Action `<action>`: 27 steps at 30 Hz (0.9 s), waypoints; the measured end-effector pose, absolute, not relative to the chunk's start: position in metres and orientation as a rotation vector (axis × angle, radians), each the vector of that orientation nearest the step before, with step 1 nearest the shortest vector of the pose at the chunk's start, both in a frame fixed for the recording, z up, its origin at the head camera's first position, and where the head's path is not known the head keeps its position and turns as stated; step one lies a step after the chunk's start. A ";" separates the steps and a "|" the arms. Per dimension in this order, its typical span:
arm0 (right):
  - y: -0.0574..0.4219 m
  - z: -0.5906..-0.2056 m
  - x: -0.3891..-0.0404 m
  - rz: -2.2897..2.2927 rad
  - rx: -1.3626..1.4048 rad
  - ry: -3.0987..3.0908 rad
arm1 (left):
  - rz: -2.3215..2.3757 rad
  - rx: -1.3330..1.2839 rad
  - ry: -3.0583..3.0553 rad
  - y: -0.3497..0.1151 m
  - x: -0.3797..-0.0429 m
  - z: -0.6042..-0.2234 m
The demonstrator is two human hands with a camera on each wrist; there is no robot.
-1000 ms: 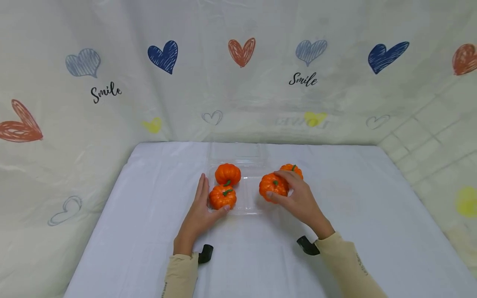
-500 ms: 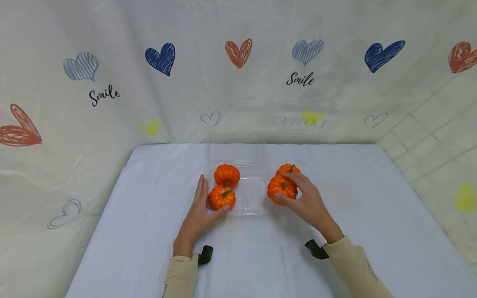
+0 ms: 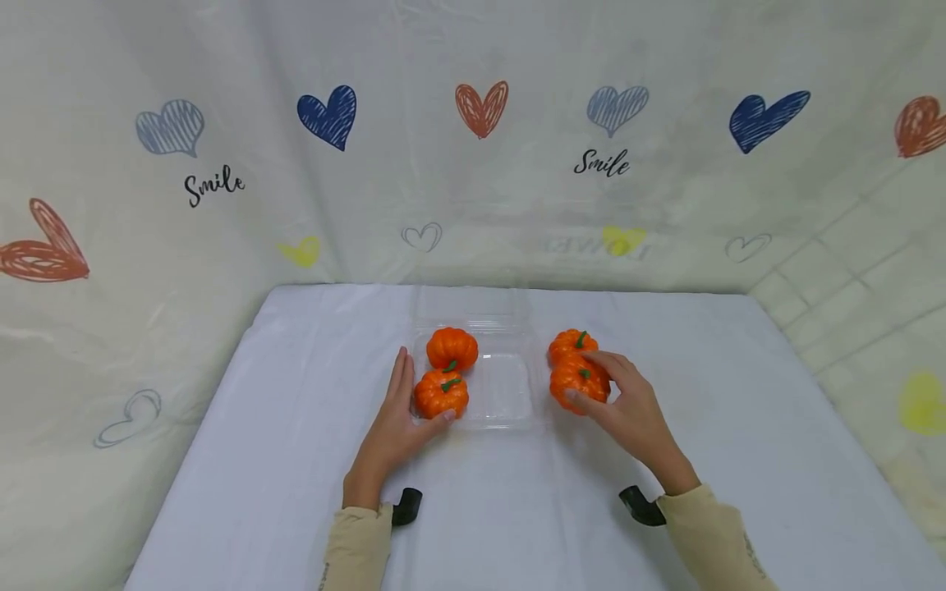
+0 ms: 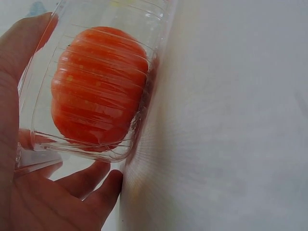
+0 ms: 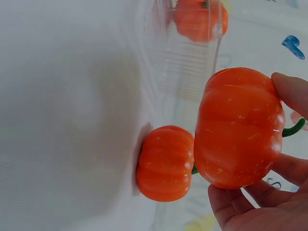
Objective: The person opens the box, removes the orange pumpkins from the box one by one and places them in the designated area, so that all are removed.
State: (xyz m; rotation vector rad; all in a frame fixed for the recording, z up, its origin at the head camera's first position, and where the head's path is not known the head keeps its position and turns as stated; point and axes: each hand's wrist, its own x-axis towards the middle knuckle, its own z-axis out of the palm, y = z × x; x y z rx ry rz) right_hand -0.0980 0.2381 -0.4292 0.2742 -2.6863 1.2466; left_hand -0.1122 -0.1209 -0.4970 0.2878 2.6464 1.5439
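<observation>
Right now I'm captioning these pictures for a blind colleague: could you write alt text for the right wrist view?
A right hand holds an orange pumpkin with a green stem above a white table. A second pumpkin rests on the table behind it, and farther off at least one more pumpkin shows in a clear plastic box.

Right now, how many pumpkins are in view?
4. In the box, on its left side: the back pumpkin and the front pumpkin. The right fingers hold the third pumpkin. The last pumpkin sits behind it on the table. None looks hidden.
</observation>
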 end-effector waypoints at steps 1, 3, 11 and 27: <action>0.240 -0.430 -0.098 1.249 0.272 -2.684 | 1.540 0.285 2.647 -0.121 -0.113 -0.497; 0.242 -0.433 -0.097 1.253 0.269 -2.685 | 1.544 0.290 2.648 -0.120 -0.112 -0.497; 0.248 -0.446 -0.096 1.267 0.245 -2.702 | 1.533 0.287 2.651 -0.119 -0.113 -0.497; 0.256 -0.464 -0.089 1.230 0.206 -2.755 | 1.514 0.251 2.668 -0.119 -0.113 -0.499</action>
